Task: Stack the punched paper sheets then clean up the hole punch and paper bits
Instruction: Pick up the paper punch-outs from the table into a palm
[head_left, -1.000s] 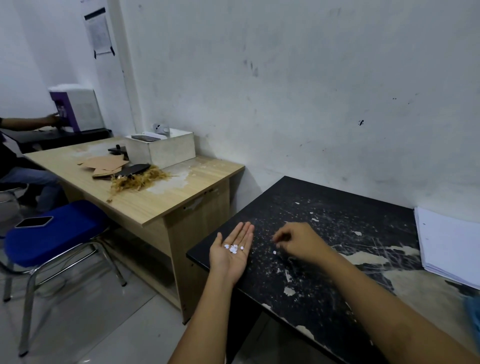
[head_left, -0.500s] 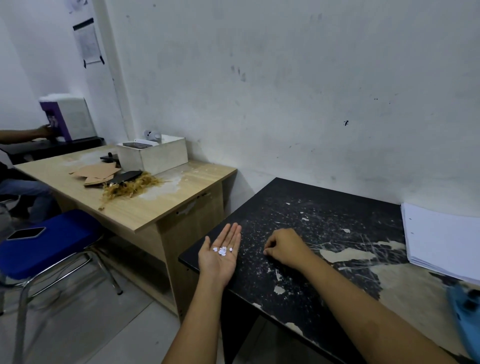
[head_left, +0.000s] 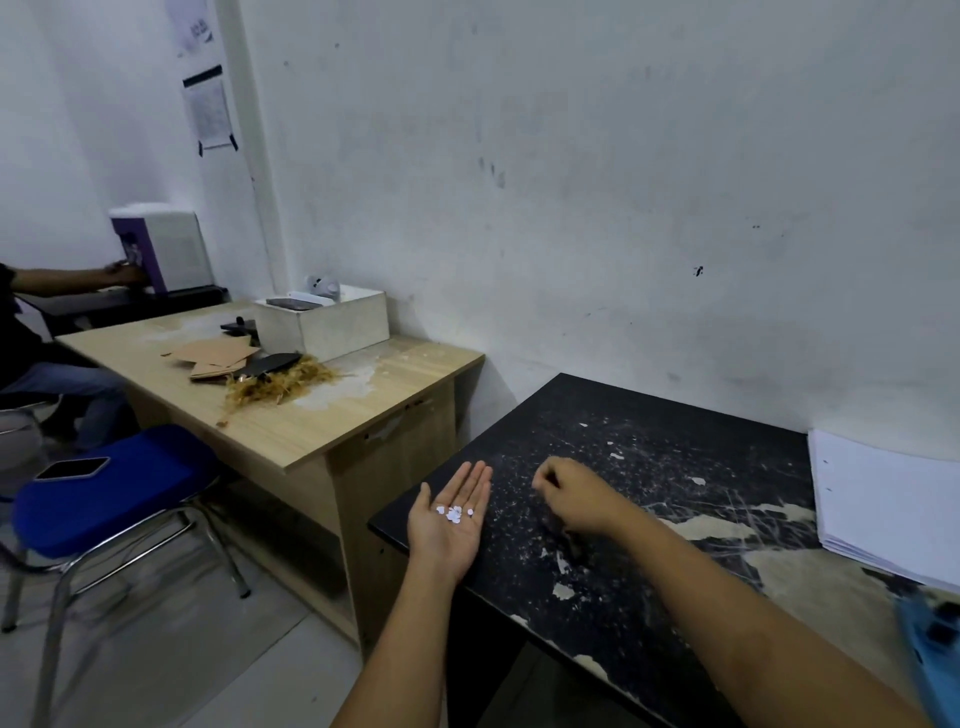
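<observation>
Several paper bits (head_left: 454, 513) lie on flat left hand (head_left: 448, 525); right hand (head_left: 574, 496) curled.

A black tabletop (head_left: 675, 467), badly scratched, with its coating chipped away in pale patches toward the near right, stands against the wall. A stack of white paper sheets (head_left: 888, 499) lies at its right edge, by the far right corner. A blurred blue object (head_left: 930, 644) sits at the near right edge.
</observation>
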